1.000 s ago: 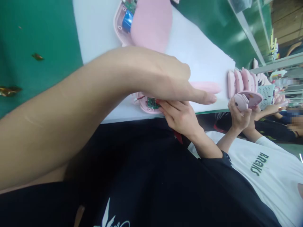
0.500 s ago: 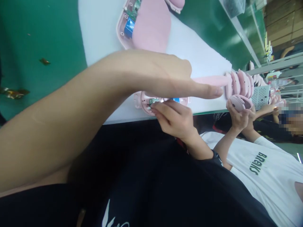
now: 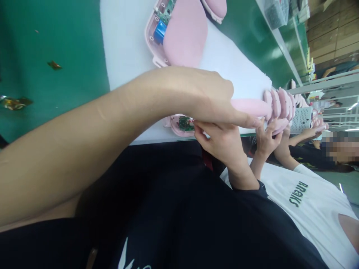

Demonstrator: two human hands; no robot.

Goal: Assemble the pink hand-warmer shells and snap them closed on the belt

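Open pink shell (image 3: pixel 174 130) on the white sheet (image 3: pixel 238 71), by my two hands.
Inside the shell is a green board (image 3: pixel 185 123). My right hand (image 3: pixel 221 142) is at the shell; my left hand (image 3: pixel 207 97) hides part of it. I can't tell if either grip is apart, together or clamped on something. Past the shell, a smooth pink piece (image 3: pixel 186 35) hides part of another open case (image 3: pixel 151 45).
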